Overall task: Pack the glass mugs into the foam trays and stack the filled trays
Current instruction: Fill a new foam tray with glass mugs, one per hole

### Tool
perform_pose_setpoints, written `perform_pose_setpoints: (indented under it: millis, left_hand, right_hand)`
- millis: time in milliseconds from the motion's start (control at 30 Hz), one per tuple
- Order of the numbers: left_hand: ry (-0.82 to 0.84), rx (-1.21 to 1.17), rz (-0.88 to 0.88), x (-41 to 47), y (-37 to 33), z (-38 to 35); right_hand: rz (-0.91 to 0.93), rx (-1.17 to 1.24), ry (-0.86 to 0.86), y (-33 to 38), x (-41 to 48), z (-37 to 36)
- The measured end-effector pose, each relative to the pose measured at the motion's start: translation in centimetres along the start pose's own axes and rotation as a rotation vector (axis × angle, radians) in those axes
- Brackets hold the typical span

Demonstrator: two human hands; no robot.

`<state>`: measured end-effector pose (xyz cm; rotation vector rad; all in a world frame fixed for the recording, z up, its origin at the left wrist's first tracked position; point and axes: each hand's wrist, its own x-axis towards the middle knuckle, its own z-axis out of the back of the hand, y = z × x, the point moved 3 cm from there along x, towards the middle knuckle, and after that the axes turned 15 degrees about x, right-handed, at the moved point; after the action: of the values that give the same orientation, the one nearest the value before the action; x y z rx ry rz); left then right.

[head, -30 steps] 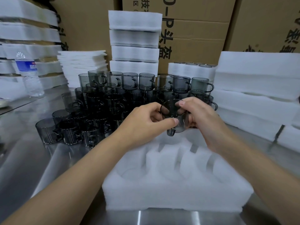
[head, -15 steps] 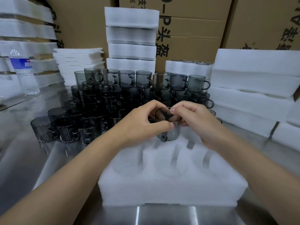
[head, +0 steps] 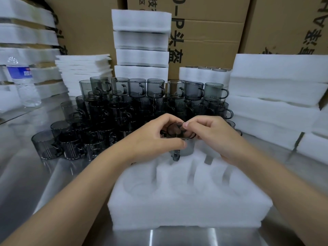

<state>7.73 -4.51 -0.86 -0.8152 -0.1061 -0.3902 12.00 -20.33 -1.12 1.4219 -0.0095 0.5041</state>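
- Since a second ago the glass mug (head: 188, 149) has come down from in front of the stacked mugs and turned from facing the camera to nearly upright. Its base now sits at a pocket in the far row of the foam tray (head: 186, 210), handle pointing toward the person.
- The left hand (head: 156, 137) reaches in from the lower left with its fingers curled. Thumb and forefinger pinch the mug's near-left rim.
- The right hand (head: 213, 137) comes in from the lower right, knuckles up, and its fingertips pinch the right side of the rim.
- Both forearms are bare and meet over the tray's far edge.
- The tray lies on a steel table (head: 26, 174), and its other pockets show only foam.
- The stock of grey mugs (head: 142, 103) stands in tiers just behind the hands.
- The cardboard boxes (head: 204, 32) behind carry black print; "-P" and "头盔" can be read, and the rest is cut off.
- A water bottle (head: 23, 82) at far left has a blue label, its text too small to read.
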Motion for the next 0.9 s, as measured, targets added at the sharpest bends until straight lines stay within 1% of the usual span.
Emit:
perform_pose_setpoints:
  millis: [133, 333, 433, 600, 700, 900]
  left_hand:
    - [0.008, 0.018, -0.015, -0.03, 0.43, 0.35]
    - [0.005, 0.002, -0.045, -0.49, 0.8, 0.5]
    - [0.002, 0.014, -0.05, -0.62, 0.62, 0.44]
    - [0.028, 0.058, -0.056, -0.87, 0.34, 0.76]
    - [0.065, 0.106, -0.064, -0.95, 0.29, 0.85]
    - [0.065, 0.171, -0.035, -0.82, 0.68, 0.97]
  right_hand:
    - [-0.005, -0.119, -0.001, 0.21, -0.37, -0.19]
    - [0.006, -0.183, -0.044, 0.51, -0.68, -0.21]
    - [-0.009, -0.156, -0.062, 0.59, -0.8, -0.21]
    - [0.023, -0.189, -0.052, 0.66, -0.84, -0.24]
    - [0.004, -0.196, -0.042, 0.6, -0.86, -0.27]
    - [-0.051, -0.173, -0.051, 0.46, -0.88, -0.13]
